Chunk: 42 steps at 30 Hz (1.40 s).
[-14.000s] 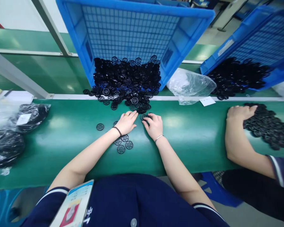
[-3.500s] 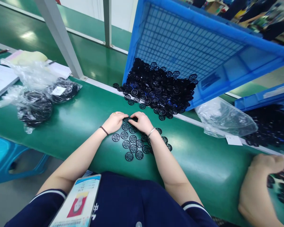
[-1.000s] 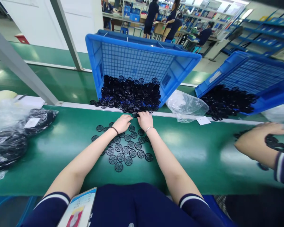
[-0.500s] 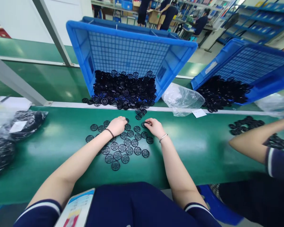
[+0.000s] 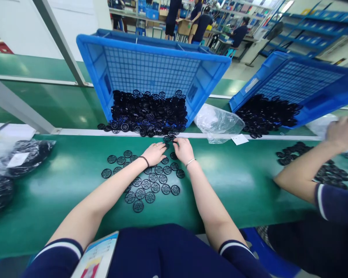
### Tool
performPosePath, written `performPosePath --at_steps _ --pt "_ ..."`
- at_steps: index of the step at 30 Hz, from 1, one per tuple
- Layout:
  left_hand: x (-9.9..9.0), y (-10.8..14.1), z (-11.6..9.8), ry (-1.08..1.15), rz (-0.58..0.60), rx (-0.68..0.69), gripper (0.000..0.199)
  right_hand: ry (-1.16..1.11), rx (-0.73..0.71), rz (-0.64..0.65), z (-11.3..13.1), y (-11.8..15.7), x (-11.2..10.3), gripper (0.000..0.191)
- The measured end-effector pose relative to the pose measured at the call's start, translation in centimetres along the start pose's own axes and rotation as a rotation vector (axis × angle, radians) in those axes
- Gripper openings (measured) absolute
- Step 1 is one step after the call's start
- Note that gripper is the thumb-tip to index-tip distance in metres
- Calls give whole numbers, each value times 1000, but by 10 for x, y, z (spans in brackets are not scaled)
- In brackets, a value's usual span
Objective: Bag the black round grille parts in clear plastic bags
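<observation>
Several round black spoked discs (image 5: 138,206) lie flat on the green table (image 5: 220,185), spread in front of me. My left hand (image 5: 155,153) is over the upper part of this spread, its fingertips at a disc by the small pile. Close beside it, my right hand (image 5: 183,150) has thumb and forefinger pinched on a black disc (image 5: 174,140) at the pile's edge. Behind both hands, a tilted blue crate (image 5: 153,69) holds a heap of black discs (image 5: 147,112) that spills toward the white rail.
Bagged black parts (image 5: 31,158) lie at the left. A clear plastic bag (image 5: 217,121) and a white label (image 5: 239,139) rest right of the crate. Another blue crate (image 5: 301,77) stands further right, where a co-worker's arm (image 5: 304,173) reaches over more black parts.
Both my hands have moved toward the small pile below the crate, the left one rightward. The co-worker's hand has come into view. The whole view has shifted slightly.
</observation>
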State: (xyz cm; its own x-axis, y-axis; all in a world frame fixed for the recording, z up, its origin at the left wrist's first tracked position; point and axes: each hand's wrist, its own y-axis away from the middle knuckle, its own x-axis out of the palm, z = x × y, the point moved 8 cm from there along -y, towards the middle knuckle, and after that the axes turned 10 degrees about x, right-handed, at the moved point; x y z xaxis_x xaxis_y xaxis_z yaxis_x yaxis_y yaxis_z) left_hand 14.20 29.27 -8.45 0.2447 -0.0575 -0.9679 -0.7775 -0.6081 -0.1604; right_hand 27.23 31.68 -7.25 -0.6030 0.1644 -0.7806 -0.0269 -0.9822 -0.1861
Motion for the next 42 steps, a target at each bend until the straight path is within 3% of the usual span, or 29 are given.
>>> performPosePath --at_steps 4,11,17,22,29,35,42 --pt "5 5 0 21 17 10 32 -127 119 3 -26 10 -9 27" --pt "3 11 -3 49 22 19 32 -280 245 92 -48 15 2 34" --pt "0 19 -12 70 31 55 27 -147 278 122 -62 18 -7 18" --pt "-6 -4 -3 72 -8 25 25 -1 228 44 -48 7 -15 16" --pt "-5 -43 21 77 -109 -108 31 49 142 -40 -17 -25 11 22" --pt "-4 -31 36 155 -183 -237 28 4 135 -61 -29 -23 18 23" --pt "4 -5 35 268 -187 -304 12 -21 7 162 -35 -8 2 16"
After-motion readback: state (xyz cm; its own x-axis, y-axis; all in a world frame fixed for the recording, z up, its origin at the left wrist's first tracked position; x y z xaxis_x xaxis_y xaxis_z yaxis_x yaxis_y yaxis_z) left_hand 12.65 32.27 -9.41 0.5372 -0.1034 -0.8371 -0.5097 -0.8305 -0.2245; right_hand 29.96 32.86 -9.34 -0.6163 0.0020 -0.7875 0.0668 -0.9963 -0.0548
